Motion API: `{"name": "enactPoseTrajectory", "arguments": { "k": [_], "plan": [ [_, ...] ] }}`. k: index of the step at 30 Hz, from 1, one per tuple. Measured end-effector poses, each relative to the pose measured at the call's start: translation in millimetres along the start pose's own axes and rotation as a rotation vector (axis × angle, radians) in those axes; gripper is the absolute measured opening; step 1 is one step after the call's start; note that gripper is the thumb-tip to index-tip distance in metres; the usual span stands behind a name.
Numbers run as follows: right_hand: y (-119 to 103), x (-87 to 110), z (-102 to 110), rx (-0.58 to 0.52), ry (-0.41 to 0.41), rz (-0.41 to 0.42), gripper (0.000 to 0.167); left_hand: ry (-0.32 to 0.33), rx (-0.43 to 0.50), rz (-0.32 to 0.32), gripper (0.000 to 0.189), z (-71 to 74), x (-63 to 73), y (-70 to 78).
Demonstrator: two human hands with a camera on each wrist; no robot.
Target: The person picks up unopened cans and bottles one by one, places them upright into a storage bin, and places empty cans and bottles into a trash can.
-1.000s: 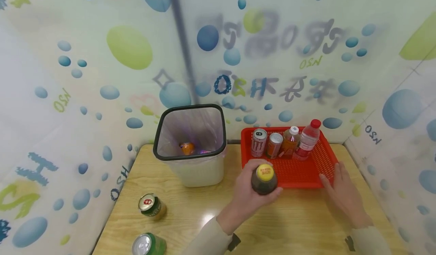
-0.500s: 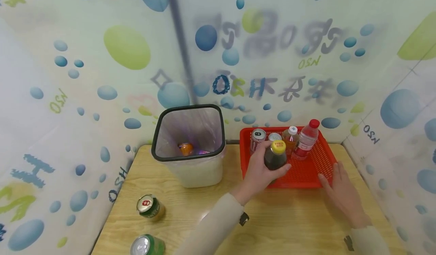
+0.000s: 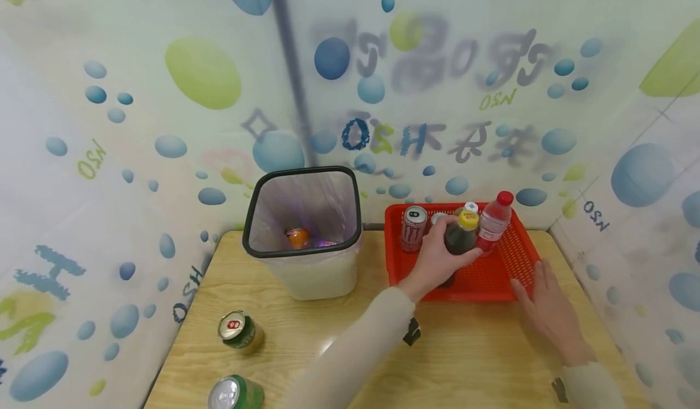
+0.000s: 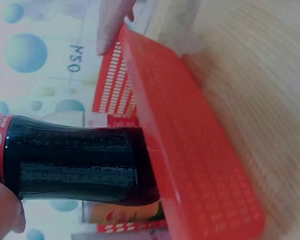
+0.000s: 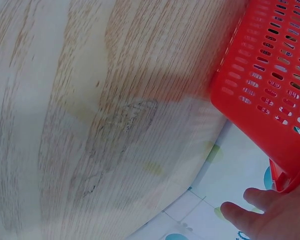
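My left hand (image 3: 432, 260) grips a dark cola bottle (image 3: 461, 240) with a yellow cap by its upper part. The bottle is upright over the red basket (image 3: 481, 295). In the left wrist view, the lower end of the bottle (image 4: 85, 165) passes behind the basket's front wall. Along the back of the basket stand a pink can (image 3: 414, 231), a smaller can mostly hidden by my hand, a white-capped bottle (image 3: 471, 206) and a red-capped clear bottle (image 3: 494, 217). At the front right corner, my right hand (image 3: 555, 315) touches the basket's rim with extended fingers.
Left of the basket is a lined white bin (image 3: 322, 278) with a black rim, holding an orange item (image 3: 298, 237) and a purple one. Two green cans, one upper (image 3: 240, 333) and one lower (image 3: 237, 392), stand at the table's left. Patterned walls enclose the back and sides.
My left hand has carried the cola bottle right and away from me, from the basket's front left toward the bottles at the back. My right hand stays at the corner.
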State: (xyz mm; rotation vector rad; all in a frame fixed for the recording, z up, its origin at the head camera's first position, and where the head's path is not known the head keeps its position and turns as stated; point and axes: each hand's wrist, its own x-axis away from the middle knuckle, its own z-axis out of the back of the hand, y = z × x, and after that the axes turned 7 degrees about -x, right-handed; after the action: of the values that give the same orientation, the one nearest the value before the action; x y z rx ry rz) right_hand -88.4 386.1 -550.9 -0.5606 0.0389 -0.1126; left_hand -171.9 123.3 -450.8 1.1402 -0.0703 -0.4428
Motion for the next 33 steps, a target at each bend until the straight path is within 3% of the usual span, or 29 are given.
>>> {"name": "enactPoseTrajectory", "arguments": {
  "k": [4, 11, 20, 24, 33],
  "plan": [
    [0, -2.1, -1, 0.013, 0.008, 0.011, 0.094, -0.028, 0.011, 0.060, 0.060, -18.3, -8.8, -0.6],
    [0, -2.3, -1, -0.002, -0.016, 0.007, 0.093, -0.020, 0.023, 0.150, 0.060, -48.9, -19.8, -3.3],
    [16, 7.1, 5, 0.025, -0.007, -0.013, 0.092, -0.087, -0.089, 0.167, 0.061, -87.1, -21.6, -5.9],
    [14, 7.6, 5, 0.028, -0.006, -0.015, 0.092, -0.096, -0.101, 0.152, 0.062, -91.9, -23.7, -8.6],
    [1, -1.3, 0, 0.020, -0.027, -0.010, 0.094, -0.110, -0.133, 0.167, 0.067, -87.9, -34.3, -10.2]
  ]
}}
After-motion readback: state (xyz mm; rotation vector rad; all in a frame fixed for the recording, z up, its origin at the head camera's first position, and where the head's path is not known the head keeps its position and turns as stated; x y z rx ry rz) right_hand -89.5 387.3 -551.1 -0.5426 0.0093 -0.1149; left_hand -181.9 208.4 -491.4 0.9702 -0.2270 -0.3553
